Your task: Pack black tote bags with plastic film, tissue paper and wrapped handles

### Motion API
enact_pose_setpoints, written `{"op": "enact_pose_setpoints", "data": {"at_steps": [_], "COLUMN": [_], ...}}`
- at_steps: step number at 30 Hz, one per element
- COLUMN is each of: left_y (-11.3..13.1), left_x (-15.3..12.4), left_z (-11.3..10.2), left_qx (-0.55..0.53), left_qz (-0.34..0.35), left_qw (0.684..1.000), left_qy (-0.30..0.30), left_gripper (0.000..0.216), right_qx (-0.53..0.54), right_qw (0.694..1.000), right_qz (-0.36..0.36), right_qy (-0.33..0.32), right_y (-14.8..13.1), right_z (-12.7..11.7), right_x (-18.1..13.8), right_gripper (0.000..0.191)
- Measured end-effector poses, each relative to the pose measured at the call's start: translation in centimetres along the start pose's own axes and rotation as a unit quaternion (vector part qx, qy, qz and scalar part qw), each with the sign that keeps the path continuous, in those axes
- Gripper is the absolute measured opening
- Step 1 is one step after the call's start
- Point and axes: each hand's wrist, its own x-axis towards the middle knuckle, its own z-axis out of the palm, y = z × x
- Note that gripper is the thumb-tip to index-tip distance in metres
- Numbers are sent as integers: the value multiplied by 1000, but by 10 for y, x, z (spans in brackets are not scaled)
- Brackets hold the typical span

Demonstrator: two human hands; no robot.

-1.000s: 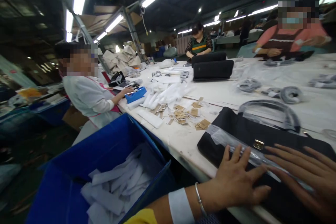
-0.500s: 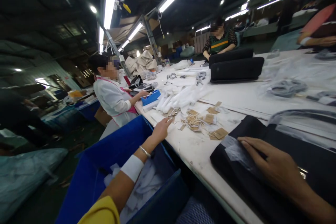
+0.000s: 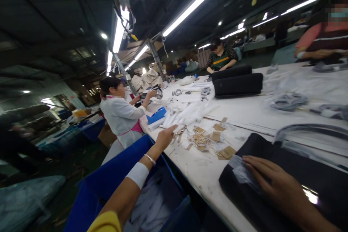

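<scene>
My left hand (image 3: pixel 164 139) reaches over the near edge of the white table, its fingers drawn together at a small bunch of brown paper tags (image 3: pixel 181 133); what lies between the fingertips is hidden. More tags with pale strings (image 3: pixel 202 139) are heaped just to the right. A black bag (image 3: pixel 255 148) with a shiny metal clasp and a wrapped grey handle lies on the table at the right. On it rests my right hand (image 3: pixel 280 181), fingers stretched out flat, next to a crinkled clear plastic piece (image 3: pixel 239 168) at the bag's left end.
A blue bin (image 3: pixel 89 188) holding white scraps stands below my left arm. White wrapping pieces (image 3: pixel 187 112) and a blue holder (image 3: pixel 157 116) lie farther up the table. Another black bag (image 3: pixel 239 85) stands across it. Co-workers are at the left, the far side and the right.
The view has tilted up slightly. My left fingers have drawn together at the tags; my right hand stays on the bag. The co-worker at left has raised their hands away from the blue holder.
</scene>
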Motion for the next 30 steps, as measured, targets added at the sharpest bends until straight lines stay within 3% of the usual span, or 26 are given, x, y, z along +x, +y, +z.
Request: {"op": "enact_pose_setpoints", "data": {"at_steps": [3,5,8,11,13,16,18,19,22,24,27,30], "left_y": [49,95,170,239,278,328,358,371,407,425,443,453], "left_x": [18,28,34,33,31,30,31,32,37,43,51,59], "left_z": [-28,-45,-62,-62,-54,-40,-31,-26,-5,16,54,83], "left_qx": [-131,-377,-599,-668,-692,-720,-721,-711,-646,-561,-383,-282], "left_qz": [5,19,39,63,85,138,199,233,328,383,454,500], "left_qw": [989,923,800,734,697,634,603,595,600,653,752,762], "left_qy": [71,79,-13,-105,-166,-244,-277,-293,-339,-335,-286,-300], "left_gripper": [38,41,45,44,42,36,30,29,35,40,40,45], "right_qx": [26,41,87,219,356,563,632,639,590,523,407,370], "right_qw": [997,992,982,946,884,733,661,650,680,705,699,689], "right_qz": [66,107,162,235,295,372,396,405,435,447,441,441], "right_qy": [23,46,33,-37,-73,-84,-75,-68,23,173,389,440], "right_y": [-26,-43,-61,-67,-65,-60,-55,-52,-36,-21,2,19], "right_z": [-22,-44,-85,-127,-153,-183,-197,-203,-221,-233,-244,-241], "right_x": [15,28,43,43,33,9,-10,-18,-41,-54,-70,-82], "right_gripper": [35,36,38,47,58,71,59,49,29,24,25,32]}}
